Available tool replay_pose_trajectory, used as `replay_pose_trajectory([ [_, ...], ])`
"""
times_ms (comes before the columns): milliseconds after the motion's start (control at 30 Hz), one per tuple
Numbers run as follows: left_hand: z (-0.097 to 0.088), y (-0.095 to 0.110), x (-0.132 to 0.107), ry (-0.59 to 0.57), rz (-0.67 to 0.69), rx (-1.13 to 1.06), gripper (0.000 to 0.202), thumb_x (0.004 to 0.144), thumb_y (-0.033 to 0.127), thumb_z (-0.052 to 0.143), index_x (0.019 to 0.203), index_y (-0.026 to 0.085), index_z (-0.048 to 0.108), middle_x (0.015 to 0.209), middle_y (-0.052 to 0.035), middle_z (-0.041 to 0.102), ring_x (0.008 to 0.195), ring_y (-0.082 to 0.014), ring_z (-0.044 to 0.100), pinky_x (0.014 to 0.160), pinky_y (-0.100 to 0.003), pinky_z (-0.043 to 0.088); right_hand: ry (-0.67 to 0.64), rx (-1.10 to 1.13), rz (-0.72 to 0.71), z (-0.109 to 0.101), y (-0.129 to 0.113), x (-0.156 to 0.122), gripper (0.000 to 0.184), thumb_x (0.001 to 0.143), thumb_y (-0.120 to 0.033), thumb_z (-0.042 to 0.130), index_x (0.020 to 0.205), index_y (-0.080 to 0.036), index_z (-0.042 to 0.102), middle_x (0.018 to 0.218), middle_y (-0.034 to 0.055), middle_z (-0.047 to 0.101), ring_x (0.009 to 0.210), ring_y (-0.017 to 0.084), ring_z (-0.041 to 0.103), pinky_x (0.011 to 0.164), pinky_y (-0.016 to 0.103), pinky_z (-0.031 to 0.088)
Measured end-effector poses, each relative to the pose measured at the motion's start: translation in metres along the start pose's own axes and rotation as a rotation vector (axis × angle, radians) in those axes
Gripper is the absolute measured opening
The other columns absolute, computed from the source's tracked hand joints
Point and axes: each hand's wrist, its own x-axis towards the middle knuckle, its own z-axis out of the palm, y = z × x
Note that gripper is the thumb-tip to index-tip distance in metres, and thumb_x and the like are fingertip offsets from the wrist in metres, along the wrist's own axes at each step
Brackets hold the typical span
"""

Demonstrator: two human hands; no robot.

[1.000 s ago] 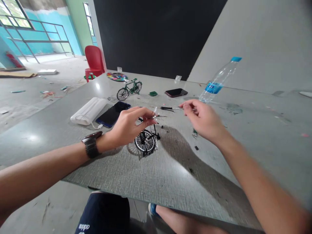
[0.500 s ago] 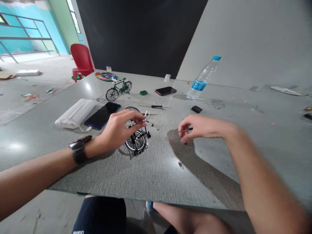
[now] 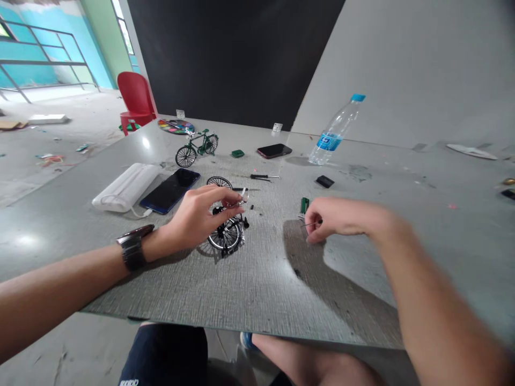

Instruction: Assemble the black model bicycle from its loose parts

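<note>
My left hand (image 3: pixel 217 209) pinches the silver handlebar (image 3: pixel 244 196) of a small black model bicycle (image 3: pixel 225 230) between thumb and fingertips. The bicycle's front section is partly hidden by the fingers; its two spoked wheels show above and below the hand. To the right, my right hand (image 3: pixel 324 219) is closed around a thin screwdriver-like tool (image 3: pixel 309 224), its slim metal shaft pointing left. Most of that tool's handle is hidden in the fingers. Just behind the right fingers lies a small green piece (image 3: pixel 304 205). A tiny dark part (image 3: pixel 296 272) rests nearer the table edge.
Behind stand a green model bicycle (image 3: pixel 196 147) and a water bottle (image 3: pixel 332 131). A blue phone (image 3: pixel 171 190), a white power bank (image 3: pixel 125 187), another phone (image 3: pixel 274 150), a screwdriver (image 3: pixel 261 176), a black piece (image 3: pixel 324 181) and a green piece (image 3: pixel 237 153) lie around the table (image 3: pixel 193 295).
My right hand has shifted slightly right and down with the thin tool, and the green piece behind it now shows. My left hand stays almost still on the handlebar.
</note>
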Motion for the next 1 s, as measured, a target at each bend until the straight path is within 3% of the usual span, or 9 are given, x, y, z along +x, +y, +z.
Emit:
replay_pose_trajectory([
  [100, 0.0, 0.0, 0.0, 0.008, 0.029, 0.009, 0.011, 0.093, 0.027, 0.075, 0.1, 0.018, 0.075, 0.088, -0.0037, 0.078, 0.079, -0.0145, 0.07, 0.074, -0.028, 0.055, 0.019, 0.019, -0.086, 0.0, -0.001, 0.002, 0.024, 0.074, -0.044, 0.078, 0.065, -0.022, 0.072, 0.072, 0.0052, 0.072, 0.067, 0.021, 0.06, 0.06, 0.034, 0.039],
  [200, -0.001, 0.001, 0.001, -0.011, 0.087, 0.015, 0.011, 0.095, 0.026, 0.073, 0.102, 0.018, 0.075, 0.091, -0.0044, 0.078, 0.084, -0.0156, 0.07, 0.078, -0.029, 0.055, 0.116, 0.13, -0.263, 0.0, -0.007, 0.004, 0.031, 0.083, -0.053, 0.073, 0.076, -0.023, 0.072, 0.081, 0.0055, 0.075, 0.071, 0.021, 0.063, 0.063, 0.035, 0.042],
  [300, -0.002, 0.003, 0.002, -0.027, 0.129, 0.035, 0.012, 0.097, 0.025, 0.07, 0.105, 0.018, 0.074, 0.092, -0.0053, 0.078, 0.085, -0.0164, 0.07, 0.078, -0.03, 0.055, 0.26, 0.374, -0.461, 0.004, -0.025, 0.004, 0.028, 0.088, -0.05, 0.072, 0.086, -0.023, 0.067, 0.088, 0.0037, 0.076, 0.079, 0.02, 0.067, 0.07, 0.035, 0.047],
  [433, -0.003, 0.006, 0.003, -0.044, 0.168, 0.039, 0.014, 0.099, 0.023, 0.067, 0.108, 0.015, 0.074, 0.09, -0.0062, 0.077, 0.083, -0.0169, 0.067, 0.078, -0.031, 0.054, 0.503, 0.636, -0.634, 0.018, -0.057, 0.003, 0.027, 0.088, -0.046, 0.076, 0.089, -0.022, 0.062, 0.088, 0.0028, 0.073, 0.078, 0.017, 0.065, 0.068, 0.033, 0.047],
  [600, -0.004, 0.006, 0.003, -0.065, 0.2, 0.026, 0.015, 0.101, 0.023, 0.063, 0.111, 0.017, 0.072, 0.091, -0.006, 0.077, 0.085, -0.0175, 0.068, 0.079, -0.032, 0.055, 0.607, 0.687, -0.694, 0.028, -0.071, 0.004, 0.033, 0.086, -0.051, 0.078, 0.09, -0.02, 0.065, 0.081, 0.0015, 0.069, 0.067, 0.014, 0.06, 0.06, 0.031, 0.045],
  [833, -0.004, 0.006, 0.003, -0.093, 0.218, 0.019, 0.015, 0.102, 0.022, 0.061, 0.112, 0.018, 0.071, 0.094, -0.0063, 0.078, 0.087, -0.0184, 0.069, 0.081, -0.034, 0.055, 0.577, 0.742, -0.704, 0.027, -0.07, 0.005, 0.033, 0.083, -0.052, 0.081, 0.088, -0.021, 0.068, 0.086, 0.0034, 0.071, 0.071, 0.016, 0.062, 0.064, 0.032, 0.05],
  [1000, -0.005, 0.007, 0.004, -0.089, 0.228, 0.018, 0.015, 0.101, 0.019, 0.062, 0.113, 0.016, 0.071, 0.093, -0.0067, 0.077, 0.086, -0.0188, 0.068, 0.08, -0.034, 0.055, 0.573, 0.797, -0.665, 0.026, -0.072, 0.004, 0.032, 0.08, -0.049, 0.084, 0.086, -0.021, 0.07, 0.074, 0.0002, 0.066, 0.062, 0.013, 0.056, 0.054, 0.029, 0.043],
])
